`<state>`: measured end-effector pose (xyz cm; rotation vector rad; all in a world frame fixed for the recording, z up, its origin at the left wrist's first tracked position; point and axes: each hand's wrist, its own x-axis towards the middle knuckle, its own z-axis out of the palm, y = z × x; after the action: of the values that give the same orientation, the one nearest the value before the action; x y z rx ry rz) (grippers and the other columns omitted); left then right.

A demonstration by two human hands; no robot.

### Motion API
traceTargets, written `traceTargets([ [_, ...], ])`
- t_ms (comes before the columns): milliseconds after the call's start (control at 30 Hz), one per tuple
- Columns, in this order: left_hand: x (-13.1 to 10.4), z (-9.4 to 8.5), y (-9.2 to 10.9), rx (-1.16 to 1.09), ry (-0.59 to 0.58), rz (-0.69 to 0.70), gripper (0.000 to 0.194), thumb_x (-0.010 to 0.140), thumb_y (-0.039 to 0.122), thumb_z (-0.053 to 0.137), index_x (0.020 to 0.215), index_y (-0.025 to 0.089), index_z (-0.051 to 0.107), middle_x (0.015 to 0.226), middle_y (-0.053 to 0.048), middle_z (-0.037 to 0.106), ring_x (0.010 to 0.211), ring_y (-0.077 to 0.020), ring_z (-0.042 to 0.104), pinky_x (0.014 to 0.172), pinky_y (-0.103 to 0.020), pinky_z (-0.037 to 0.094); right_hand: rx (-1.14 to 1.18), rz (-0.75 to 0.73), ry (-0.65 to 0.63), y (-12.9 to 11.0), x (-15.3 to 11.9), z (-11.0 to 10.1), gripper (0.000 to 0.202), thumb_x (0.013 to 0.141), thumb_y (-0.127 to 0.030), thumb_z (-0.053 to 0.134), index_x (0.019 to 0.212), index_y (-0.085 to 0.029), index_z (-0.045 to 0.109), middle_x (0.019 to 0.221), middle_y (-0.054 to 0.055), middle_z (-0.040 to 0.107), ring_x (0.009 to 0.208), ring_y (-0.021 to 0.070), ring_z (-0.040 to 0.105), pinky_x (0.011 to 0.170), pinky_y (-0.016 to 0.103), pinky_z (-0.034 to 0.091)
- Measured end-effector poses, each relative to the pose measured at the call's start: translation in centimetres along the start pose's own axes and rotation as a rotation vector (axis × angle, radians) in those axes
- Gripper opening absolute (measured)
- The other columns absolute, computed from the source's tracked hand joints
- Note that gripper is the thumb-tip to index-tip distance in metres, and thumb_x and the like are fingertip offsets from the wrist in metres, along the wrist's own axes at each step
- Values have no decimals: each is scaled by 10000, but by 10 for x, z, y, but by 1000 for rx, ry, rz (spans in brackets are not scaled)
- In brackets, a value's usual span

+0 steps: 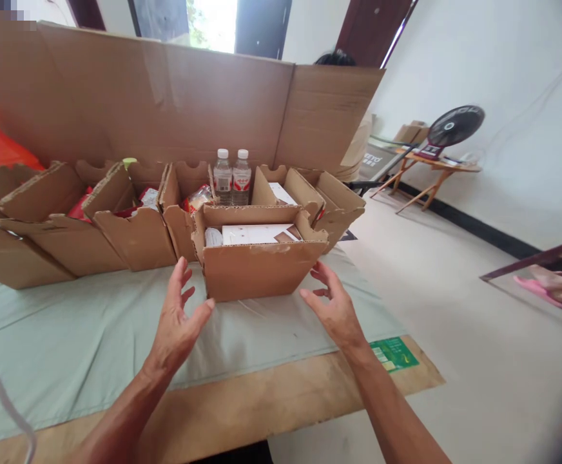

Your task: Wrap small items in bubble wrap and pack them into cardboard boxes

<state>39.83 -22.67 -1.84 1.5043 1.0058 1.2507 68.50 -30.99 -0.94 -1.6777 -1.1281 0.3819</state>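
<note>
A brown cardboard box point(256, 270) with an open top stands on the pale green cloth, in front of a row of similar boxes. Inside it lie a white carton point(249, 234) and a clear, rounded item point(213, 237) that I cannot make out. My left hand point(182, 312) is just left of this box, fingers spread and thumb near its lower corner. On the other side, my right hand point(332, 303) has its fingers apart close to the box's right end; whether the fingertips touch the cardboard I cannot tell. Neither hand grips anything.
Behind are cardboard bins point(133, 241) holding packets, and two water bottles point(241, 180). A tall cardboard panel point(165, 96) rises at the back, with a person's hair above it. A fan point(455, 125) stands on a small wooden table point(440, 169). A person's foot shows at far right.
</note>
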Motion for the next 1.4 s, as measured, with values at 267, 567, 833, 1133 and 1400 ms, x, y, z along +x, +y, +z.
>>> traceTargets([
  [267,19,33,17,-94,-117,-28,834,779,385,668,1542,208,383,1493,-145,552,1373,-355,538,1130,-571,454,69,-61,-25,-19,14,12,632,782,-520,729,1308,-202,582,1262,134,712,1091,290,672,917,450,558],
  [567,-78,-68,33,95,99,-117,582,930,425,655,1472,274,504,1371,-102,647,1370,-357,547,1172,-571,433,47,-172,16,-75,-103,43,428,856,-409,739,1244,-257,638,1180,100,728,1104,299,674,950,419,569],
  [833,-57,-21,48,10,-64,75,714,886,300,640,1555,246,396,1472,-125,581,1314,-331,596,1093,-528,524,178,-123,208,-78,-79,30,474,963,-483,618,1365,-237,571,1266,98,698,1160,266,652,1011,388,508],
  [1133,-106,-21,18,117,7,60,855,915,200,594,1651,294,169,1674,-122,333,1550,-381,317,1228,-614,363,183,-162,132,-45,-67,52,452,997,-544,504,1308,-226,583,1307,117,681,1250,281,627,1060,420,506],
  [1400,-132,-8,-5,197,-8,95,837,972,246,521,1663,340,60,1744,-91,131,1590,-397,205,1240,-684,287,211,-186,113,-24,-21,82,561,1002,-582,455,1442,-237,508,1489,108,558,1438,278,465,1223,463,349],
])
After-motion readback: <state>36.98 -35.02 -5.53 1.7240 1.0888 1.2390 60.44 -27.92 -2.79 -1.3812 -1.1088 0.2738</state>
